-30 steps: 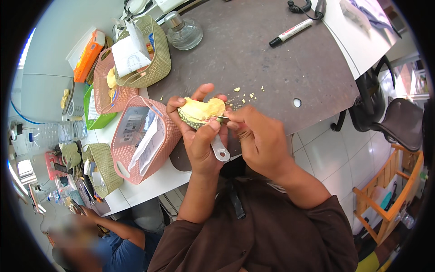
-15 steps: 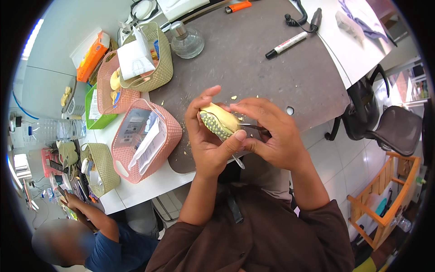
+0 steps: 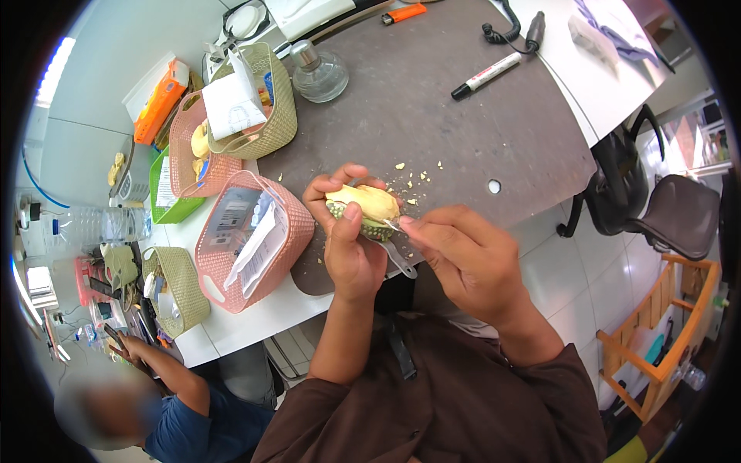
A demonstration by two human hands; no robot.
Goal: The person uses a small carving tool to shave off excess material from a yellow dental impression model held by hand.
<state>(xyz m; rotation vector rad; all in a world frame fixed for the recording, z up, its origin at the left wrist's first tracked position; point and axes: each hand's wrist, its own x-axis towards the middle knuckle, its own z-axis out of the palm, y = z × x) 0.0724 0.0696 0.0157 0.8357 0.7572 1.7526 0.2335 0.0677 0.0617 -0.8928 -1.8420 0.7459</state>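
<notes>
The left hand (image 3: 349,245) sits at the centre of the frame, fingers curled around a fruit (image 3: 364,208) with pale yellow flesh on top and a green, bumpy rind beneath. The thumb presses on the near side of the rind; the fingertips wrap over the far side. The right hand (image 3: 463,258), just right of centre, is closed on a small tool (image 3: 395,248) with a pale handle that hangs down between the 2 hands; its tip meets the right end of the fruit. Whether the tool is a knife or a peeler cannot be told.

Fruit and hands hover above the near edge of a dark grey table (image 3: 463,139). Small yellow crumbs (image 3: 413,179) lie scattered on the table just beyond the fruit.

Left of the hands stands a pink basket (image 3: 292,231) holding plastic packets. Further up-left are a second pink basket (image 3: 185,147) with yellow pieces, a tan basket (image 3: 282,116) with a white paper, and a green tray (image 3: 158,189). A glass bottle (image 3: 316,73) stands at top centre, a black marker (image 3: 486,76) lies at upper right, and an orange lighter (image 3: 403,13) rests at the top edge. Another tan basket (image 3: 185,289) sits at left.

At lower left, another person in a blue sleeve (image 3: 197,420) reaches a hand (image 3: 127,347) toward the clutter at the left edge. A black chair (image 3: 656,208) stands at right.
</notes>
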